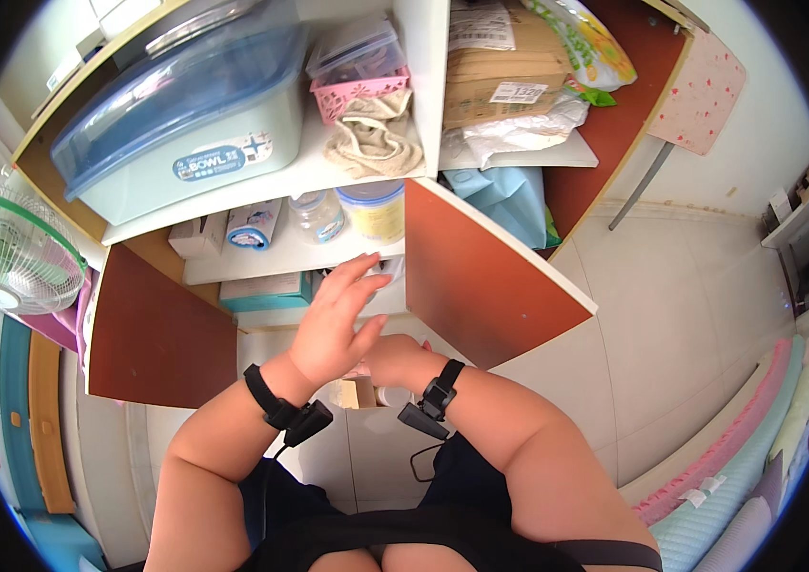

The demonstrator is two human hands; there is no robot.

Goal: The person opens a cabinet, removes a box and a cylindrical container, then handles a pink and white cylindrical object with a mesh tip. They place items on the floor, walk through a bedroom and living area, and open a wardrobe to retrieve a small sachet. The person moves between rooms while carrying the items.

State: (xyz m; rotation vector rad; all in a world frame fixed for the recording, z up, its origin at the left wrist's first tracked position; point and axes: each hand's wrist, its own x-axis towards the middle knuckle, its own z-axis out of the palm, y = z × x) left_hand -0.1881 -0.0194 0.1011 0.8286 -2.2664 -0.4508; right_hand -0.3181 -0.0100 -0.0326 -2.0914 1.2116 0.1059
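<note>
My left hand (336, 325) is raised before the lower shelves of a cabinet, palm turned inward, fingers apart, holding nothing. Its thumb overlaps my right hand (398, 361) in the view. The right hand is curled with its back towards me, so most of its fingers are hidden. Something pink shows beside it; whether it grips this is unclear. Below the hands are a small cardboard box (358, 393) and a round white-lidded container (393, 397), both partly covered. On the middle shelf beyond stand a clear jar (317, 218) and a blue-lidded tub (374, 213).
Open cabinet doors flank the hands, one at left (161, 329) and one at right (490, 279). Above are a blue-lidded storage bin (190, 136), a pink basket (358, 93) and a beige cloth (376, 139). A fan (14, 250) stands left; rolled padded mats (726, 457) lie right.
</note>
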